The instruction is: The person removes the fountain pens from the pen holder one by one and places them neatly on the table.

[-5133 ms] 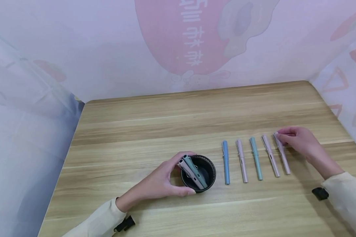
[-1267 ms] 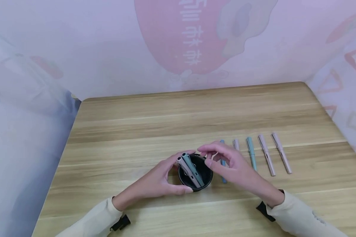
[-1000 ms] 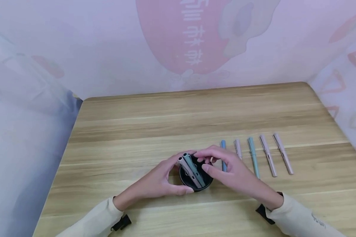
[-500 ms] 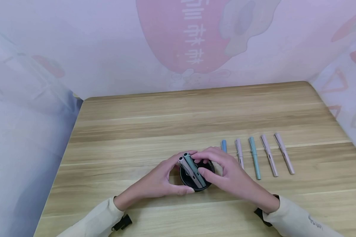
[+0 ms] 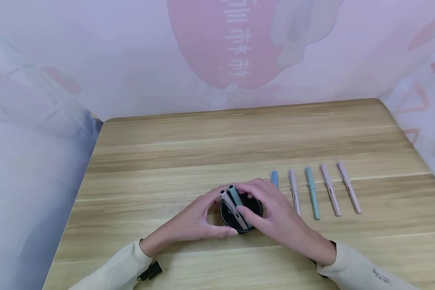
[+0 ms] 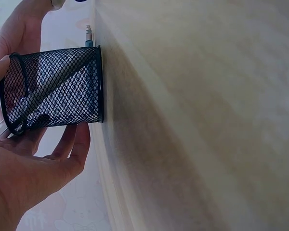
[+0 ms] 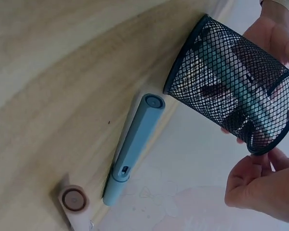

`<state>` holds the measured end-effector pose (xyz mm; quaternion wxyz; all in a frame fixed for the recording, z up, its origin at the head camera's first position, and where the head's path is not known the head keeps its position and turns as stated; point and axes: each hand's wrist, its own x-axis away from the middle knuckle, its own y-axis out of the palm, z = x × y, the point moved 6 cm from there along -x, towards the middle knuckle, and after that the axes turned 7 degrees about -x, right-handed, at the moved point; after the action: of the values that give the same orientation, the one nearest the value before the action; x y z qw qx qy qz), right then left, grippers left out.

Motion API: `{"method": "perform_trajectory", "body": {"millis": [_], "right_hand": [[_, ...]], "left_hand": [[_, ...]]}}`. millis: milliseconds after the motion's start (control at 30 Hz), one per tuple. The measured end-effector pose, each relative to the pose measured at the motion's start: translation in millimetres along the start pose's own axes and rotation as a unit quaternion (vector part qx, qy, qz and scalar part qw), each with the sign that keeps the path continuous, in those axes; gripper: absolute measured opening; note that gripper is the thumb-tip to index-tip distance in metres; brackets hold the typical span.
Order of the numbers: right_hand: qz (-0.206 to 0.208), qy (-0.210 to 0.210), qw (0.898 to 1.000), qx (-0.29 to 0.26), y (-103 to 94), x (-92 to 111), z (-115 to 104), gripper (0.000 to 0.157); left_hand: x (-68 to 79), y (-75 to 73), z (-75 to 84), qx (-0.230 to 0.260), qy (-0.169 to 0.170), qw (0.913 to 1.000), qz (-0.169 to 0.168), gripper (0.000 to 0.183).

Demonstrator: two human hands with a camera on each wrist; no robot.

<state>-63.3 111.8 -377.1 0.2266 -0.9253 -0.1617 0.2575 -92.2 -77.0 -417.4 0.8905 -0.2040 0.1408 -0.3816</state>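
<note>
A black mesh pen holder (image 5: 254,206) stands on the table, and my left hand (image 5: 199,221) holds it, thumb near its front and fingers curved behind. Two capped pens lean inside: a pale pink pen (image 5: 235,212) and a green pen (image 5: 234,194). My right hand (image 5: 275,211) reaches over the holder's right side and pinches the green pen between thumb and fingers. In the left wrist view the holder's mesh wall (image 6: 62,89) shows a pen slanting inside. The right wrist view shows the holder (image 7: 231,79) beside a blue pen (image 7: 137,139) on the table.
Right of the holder lies a row of capped pens: the blue one, partly behind my right hand, a pink pen (image 5: 294,191), a teal pen (image 5: 312,193), a second pink pen (image 5: 330,190) and a third (image 5: 349,187). A printed cloth (image 5: 137,60) hangs behind the wooden table (image 5: 174,153).
My right hand has come from the rightmost pen to the holder, then moved left onto the green pen and taken hold of it. The green pen has shifted slightly; the left hand keeps its grip.
</note>
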Motion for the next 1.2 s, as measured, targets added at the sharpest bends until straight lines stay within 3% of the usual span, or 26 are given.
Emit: {"method": "perform_trajectory", "body": {"millis": [233, 500, 767, 1000, 1200], "right_hand": [[0.046, -0.044, 0.997, 0.048, 3.4, -6, -2, 0.037], [0.088, -0.051, 0.992, 0.072, 5.0, -13, 0, 0.032], [0.113, -0.046, 0.990, 0.063, 1.8, -16, 7, 0.025], [0.130, -0.057, 0.989, 0.051, -9.2, -16, 8, 0.023], [0.125, -0.087, 0.988, 0.031, -17.2, -14, 7, 0.026]], "left_hand": [[-3.7, 0.6, 1.3, -0.005, 0.008, 1.0000, -0.001, 0.085], [-4.2, 1.5, 0.5, -0.001, 0.000, 1.0000, -0.003, 0.083], [-5.9, 1.9, 0.1, 0.000, -0.002, 1.0000, -0.005, 0.075], [-4.3, 2.7, -2.1, 0.001, -0.020, 0.9998, 0.001, 0.092], [-4.7, 3.1, -2.2, 0.006, -0.018, 0.9998, 0.001, 0.096]]}}
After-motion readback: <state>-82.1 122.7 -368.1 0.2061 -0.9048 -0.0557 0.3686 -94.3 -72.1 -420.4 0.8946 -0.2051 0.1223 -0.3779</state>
